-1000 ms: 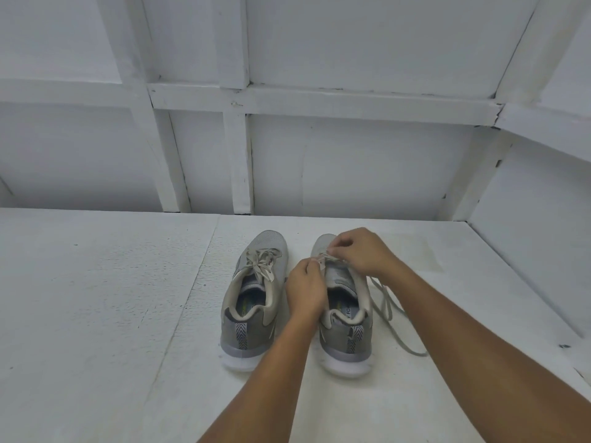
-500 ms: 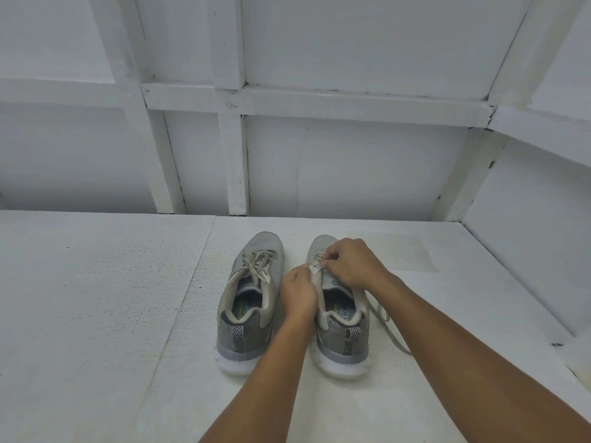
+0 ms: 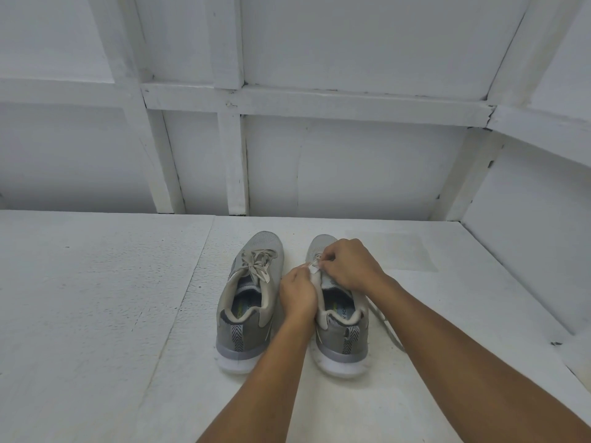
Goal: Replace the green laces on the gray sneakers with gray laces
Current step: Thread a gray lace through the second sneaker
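Both hands work on the right sneaker (image 3: 343,330), which stands on the white tabletop (image 3: 96,298) with its heel toward the person. The right hand (image 3: 350,266) lies over the front part of this sneaker, its fingers curled and pinching the pale lace (image 3: 315,266) at the eyelets. The left hand (image 3: 299,294), at the inner side of the same sneaker, is curled too and pinches the lace just beside the right fingertips. A loose end (image 3: 383,324) of the lace trails on the tabletop at the outer side of the right sneaker, partly hidden under the forearm. The left sneaker (image 3: 252,302) stands just beside the right sneaker, at its inner side, with its lace already threaded and tied in a bow. I judge that the step in hand is threading or tightening the lace through the eyelets (its colour looks gray-beige here, so it is probably the new one). To do it well, one hand should hold the eyelet edge steady while the other pulls the lace flat, without twist, and both ends should come out equal before the bow is made
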Motion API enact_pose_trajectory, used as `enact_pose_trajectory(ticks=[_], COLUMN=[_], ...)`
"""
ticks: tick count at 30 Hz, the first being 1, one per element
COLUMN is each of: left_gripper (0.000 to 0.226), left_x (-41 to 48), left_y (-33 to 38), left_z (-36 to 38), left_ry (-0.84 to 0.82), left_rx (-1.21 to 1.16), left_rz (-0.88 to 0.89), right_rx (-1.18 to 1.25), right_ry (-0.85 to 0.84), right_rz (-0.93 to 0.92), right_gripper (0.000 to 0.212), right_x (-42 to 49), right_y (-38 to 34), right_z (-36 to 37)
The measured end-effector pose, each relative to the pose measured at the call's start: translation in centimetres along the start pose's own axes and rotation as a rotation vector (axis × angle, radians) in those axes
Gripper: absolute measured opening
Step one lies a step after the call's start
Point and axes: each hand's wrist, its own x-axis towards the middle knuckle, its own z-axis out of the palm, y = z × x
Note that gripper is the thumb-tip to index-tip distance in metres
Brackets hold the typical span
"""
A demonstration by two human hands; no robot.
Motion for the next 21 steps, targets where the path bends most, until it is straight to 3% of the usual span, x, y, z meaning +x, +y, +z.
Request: enact_pose_trajectory(ticks=[16, 21], left_gripper=[0.034, 0.044], left_x=[-0.9, 0.0], left_y=[0.9, 2.1], left_z=[0.0, -0.1], left_ry=[-0.014, -0.098], left_rx=[0.171, 0.153], left_rz=[0.141, 0.034], right_rx=[-0.099, -0.117], right_ry=[0.059, 0.079], right_rz=[0.012, -0.021], right_gripper=[0.014, 0.018], right_x=[-0.3, -0.4], right_y=[-0.6, -0.5], right_z=[1.1, 0.9])
